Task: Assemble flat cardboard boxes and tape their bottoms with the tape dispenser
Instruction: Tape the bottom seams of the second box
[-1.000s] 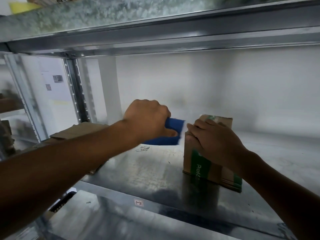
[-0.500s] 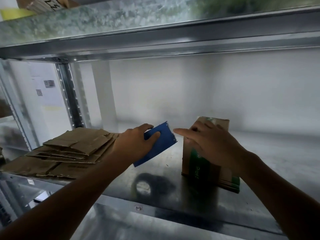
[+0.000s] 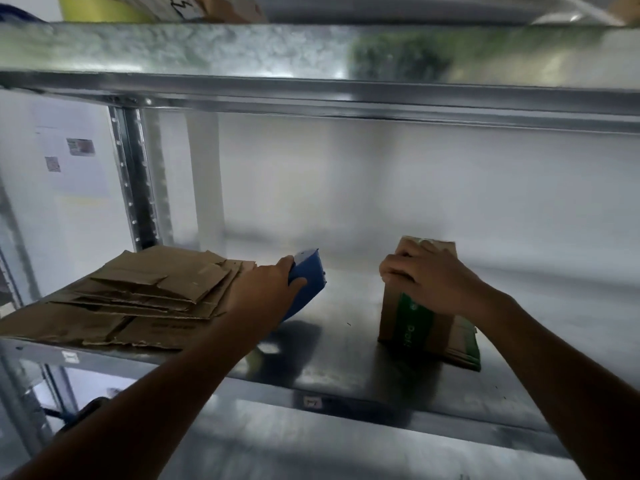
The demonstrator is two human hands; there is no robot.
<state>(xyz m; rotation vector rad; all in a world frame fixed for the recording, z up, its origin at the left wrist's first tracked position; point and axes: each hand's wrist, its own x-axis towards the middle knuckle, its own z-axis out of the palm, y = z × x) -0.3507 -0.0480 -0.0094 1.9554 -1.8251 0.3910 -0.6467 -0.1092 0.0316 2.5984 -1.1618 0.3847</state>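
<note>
Galvanised steel shelf (image 3: 346,344) carries all the task items. The left hand (image 3: 266,289) grips a blue tape dispenser (image 3: 308,282), thumb and fingers closed round its body. The dispenser is tilted; whether its lower end touches the shelf cannot be told. Just left of it lies an untidy stack of flat cardboard (image 3: 152,296), partly hidden by the left forearm. The right hand (image 3: 426,278) holds a small upright box (image 3: 391,317) with a green band, fingers curled over its top edge. The box stands on the shelf, apart from the dispenser, with bare metal between. An upper shelf (image 3: 242,50) overhangs. An upright post (image 3: 135,188) stands behind the stack. Wall notices (image 3: 72,157) at far left are blurred.
</note>
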